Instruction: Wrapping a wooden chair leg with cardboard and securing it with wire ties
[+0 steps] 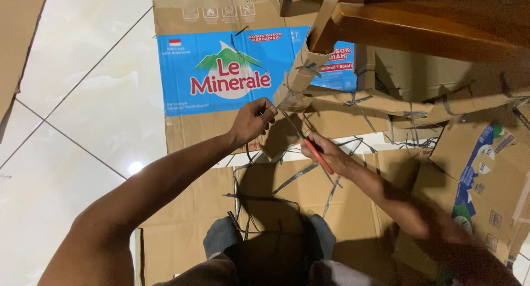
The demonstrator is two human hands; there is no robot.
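Observation:
My left hand (253, 120) pinches a thin grey strap (282, 102) that runs up to a folded cardboard piece (301, 70). My right hand (327, 152) grips an orange-handled cutting tool (319, 155) whose dark blade points up toward that strap. Both hands hover close together over flattened cardboard (287, 192) strewn with several loose grey straps (295, 176). My knees (223, 236) show at the bottom.
A flattened box with a blue printed panel (221, 70) lies on the white tiled floor (77, 109). A wooden chair frame (419, 26) stands at top right over more cardboard. Another printed box (486, 175) lies at right. A cardboard sheet edge (16, 32) sits at far left.

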